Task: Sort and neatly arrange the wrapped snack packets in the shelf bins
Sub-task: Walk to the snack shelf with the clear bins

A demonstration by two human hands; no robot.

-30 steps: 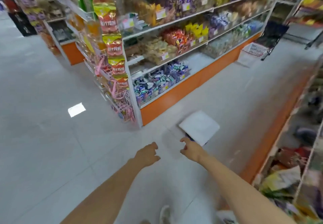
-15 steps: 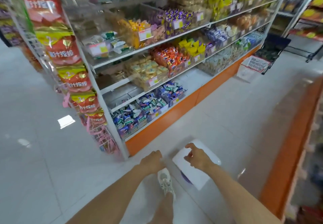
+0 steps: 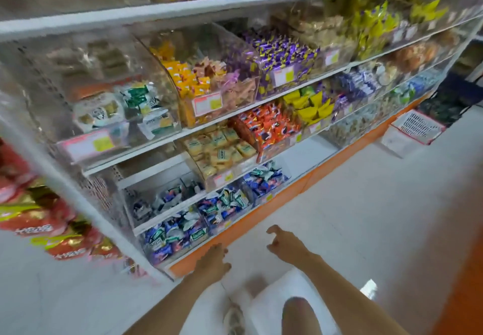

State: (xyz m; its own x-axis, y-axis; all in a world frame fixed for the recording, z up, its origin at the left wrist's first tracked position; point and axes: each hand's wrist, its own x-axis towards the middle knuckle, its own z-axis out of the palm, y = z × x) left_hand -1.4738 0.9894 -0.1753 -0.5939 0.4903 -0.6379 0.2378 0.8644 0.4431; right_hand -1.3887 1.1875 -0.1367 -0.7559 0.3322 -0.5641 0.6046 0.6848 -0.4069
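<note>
Raised from one white box (image 3: 271,306), left hand (image 3: 213,261) and right hand (image 3: 283,243) hover (both relaxed, empty).

Shelf bins (image 3: 162,91): clear hard plastic, smooth, with glare on the walls. Snack packets (image 3: 282,50): glossy, crinkled film wrappers. Shelf boards (image 3: 183,8): white and smooth, apparently painted metal. Plinth (image 3: 243,230): orange, smooth, slight sheen. Floor (image 3: 366,204): pale tiles, polished, reflective. Basket (image 3: 418,125): white plastic lattice.
</note>
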